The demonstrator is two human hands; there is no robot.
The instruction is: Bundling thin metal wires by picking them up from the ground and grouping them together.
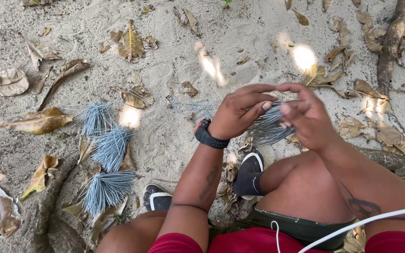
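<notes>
Pale grey-tan sand point(174, 136) with bright white sun spots. Dry leaves point(37, 122) in brown and yellow-brown, scattered over the sand. Grey-blue thin sticks in three bundles point(108, 150) near the left edge of the sand. Same grey-blue on the bunch of sticks point(268, 126) between the left hand point(240, 115) and right hand point(308, 117). Black watch point(209, 136) with a small red spot. Black shoes point(251, 173) with white trim. Dark green shorts point(301, 227), red shirt point(254, 241), white cord point(362, 222). Dark tattoo marks on both arms.

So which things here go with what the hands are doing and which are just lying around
In use: left hand, right hand, wire bundle held between them; three tied bundles and loose wires on the sand.

Lying about: dry leaves, roots, white cable.
</notes>
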